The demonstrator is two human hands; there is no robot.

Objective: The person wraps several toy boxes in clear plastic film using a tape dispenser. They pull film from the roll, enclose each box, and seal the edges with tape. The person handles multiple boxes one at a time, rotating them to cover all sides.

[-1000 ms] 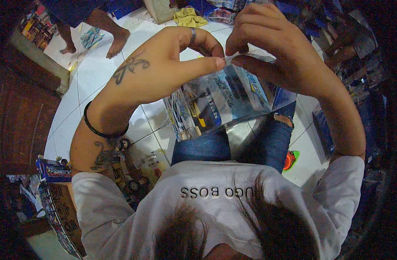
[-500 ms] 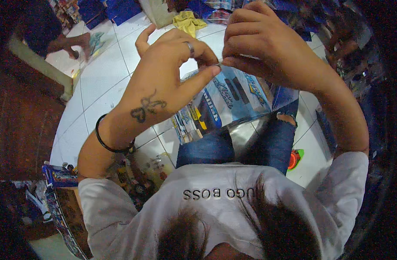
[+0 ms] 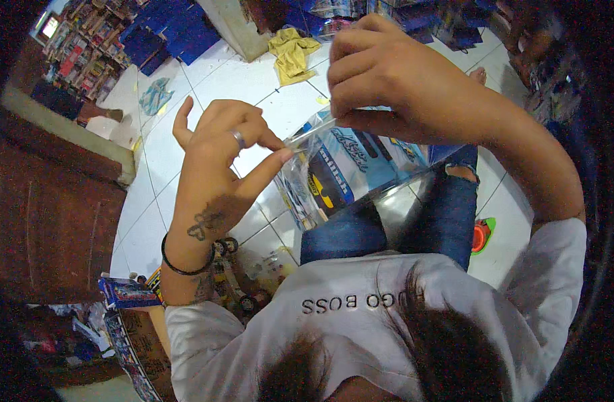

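A clear plastic packet [image 3: 371, 164] with printed blue, white and black sheets in it hangs over my lap. My left hand [image 3: 220, 144], ring on one finger, pinches the left end of its top edge between thumb and forefinger; the other fingers are raised. Farther right along that same edge, my right hand [image 3: 381, 74] is closed, fingers curled and thumb tucked beneath them. The right fingertips are partly hidden, but the edge runs straight between both hands. Light glints on the plastic.
White floor tiles [image 3: 206, 127] surround me, with a yellow cloth [image 3: 292, 57] and a light blue cloth [image 3: 155, 96] ahead. An orange and green round object [image 3: 481, 236] lies at right. A brown wooden panel [image 3: 52, 228] stands at left, above a blue box [image 3: 129, 293].
My left hand has moved left and down from beside my right hand, so a length of the packet's top edge now stretches between them. The view has shifted slightly.
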